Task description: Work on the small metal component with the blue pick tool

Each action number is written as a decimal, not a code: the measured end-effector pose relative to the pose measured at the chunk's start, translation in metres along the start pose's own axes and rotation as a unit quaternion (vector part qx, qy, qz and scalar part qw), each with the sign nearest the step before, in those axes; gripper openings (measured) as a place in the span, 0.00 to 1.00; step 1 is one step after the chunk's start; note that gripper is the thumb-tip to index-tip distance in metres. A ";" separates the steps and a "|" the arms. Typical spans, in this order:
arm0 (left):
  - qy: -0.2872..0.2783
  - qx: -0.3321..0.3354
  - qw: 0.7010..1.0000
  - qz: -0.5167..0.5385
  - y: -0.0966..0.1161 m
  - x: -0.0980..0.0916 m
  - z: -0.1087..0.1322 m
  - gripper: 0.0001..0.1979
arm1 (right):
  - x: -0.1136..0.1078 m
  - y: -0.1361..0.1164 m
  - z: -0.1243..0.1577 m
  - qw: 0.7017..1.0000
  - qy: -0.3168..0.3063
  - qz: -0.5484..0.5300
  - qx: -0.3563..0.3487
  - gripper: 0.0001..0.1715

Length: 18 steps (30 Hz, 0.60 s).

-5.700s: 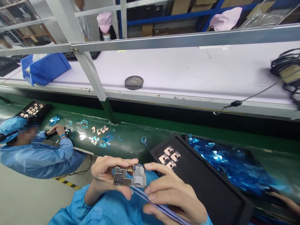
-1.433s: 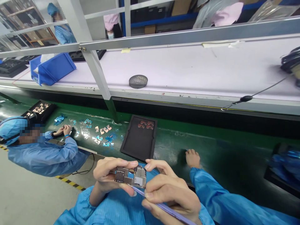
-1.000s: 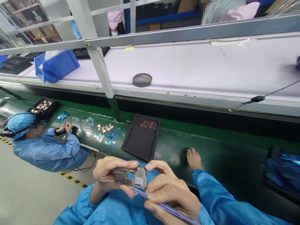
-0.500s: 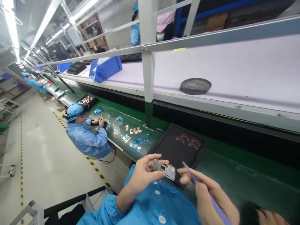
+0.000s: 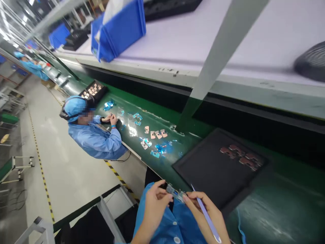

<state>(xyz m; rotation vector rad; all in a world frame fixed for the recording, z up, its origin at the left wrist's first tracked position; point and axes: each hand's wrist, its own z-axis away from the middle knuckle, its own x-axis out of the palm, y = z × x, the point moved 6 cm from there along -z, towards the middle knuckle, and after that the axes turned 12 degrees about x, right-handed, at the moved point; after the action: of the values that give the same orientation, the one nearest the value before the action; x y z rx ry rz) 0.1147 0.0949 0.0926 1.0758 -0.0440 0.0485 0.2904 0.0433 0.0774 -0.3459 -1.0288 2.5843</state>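
We hold the small circuit board (image 5: pixel 175 194) low before our chest, near the black tray (image 5: pixel 203 169). Left hand (image 5: pixel 154 206) pinches its left end; right hand (image 5: pixel 203 210) pinches its right end, with purple tweezers (image 5: pixel 207 218) tucked against the palm. We judge it light, rigid, fragile: edge grip only.

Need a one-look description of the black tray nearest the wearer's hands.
Follow the green conveyor belt to its near end. The black tray lies flat there, just beyond both hands. Unlike the far tray near the seated co-worker, it is mostly bare, with few copper-coloured parts in one corner.
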 end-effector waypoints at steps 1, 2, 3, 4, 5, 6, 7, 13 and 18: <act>0.017 -0.008 1.000 0.001 -0.004 -0.008 -0.007 0.26 | 0.007 0.002 -0.005 1.000 0.002 -0.002 0.013 0.28; 0.029 -0.015 0.999 0.006 -0.007 -0.014 -0.014 0.23 | 0.014 0.002 -0.010 1.000 0.001 -0.004 0.024 0.27; 0.042 -0.019 0.999 0.011 -0.007 -0.021 -0.021 0.22 | 0.023 0.000 -0.015 0.999 -0.004 -0.010 0.033 0.26; 0.056 -0.022 0.998 0.016 -0.006 -0.027 -0.027 0.21 | 0.032 -0.003 -0.020 0.999 -0.013 -0.018 0.039 0.26; 0.071 -0.024 0.997 0.020 -0.003 -0.033 -0.034 0.21 | 0.042 -0.008 -0.025 0.998 -0.020 -0.030 0.043 0.25; 0.086 -0.025 0.996 0.024 0.001 -0.039 -0.040 0.21 | 0.053 -0.014 -0.029 0.998 -0.031 -0.039 0.045 0.24; 0.100 -0.024 0.994 0.027 0.006 -0.045 -0.046 0.21 | 0.063 -0.021 -0.034 0.997 -0.038 -0.045 0.049 0.23; 0.140 -0.019 0.989 0.043 0.042 -0.067 -0.081 0.19 | 0.119 -0.064 -0.054 0.994 -0.063 -0.060 0.068 0.18; 0.151 -0.019 0.988 0.029 0.059 -0.085 -0.118 0.19 | 0.155 -0.090 -0.073 0.993 -0.073 -0.057 0.069 0.16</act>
<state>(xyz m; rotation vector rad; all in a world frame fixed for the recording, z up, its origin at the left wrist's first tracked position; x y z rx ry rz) 0.0278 0.2251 0.0833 1.0196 0.1968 0.2615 0.1933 0.2106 0.0729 -0.0614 -0.8837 2.5902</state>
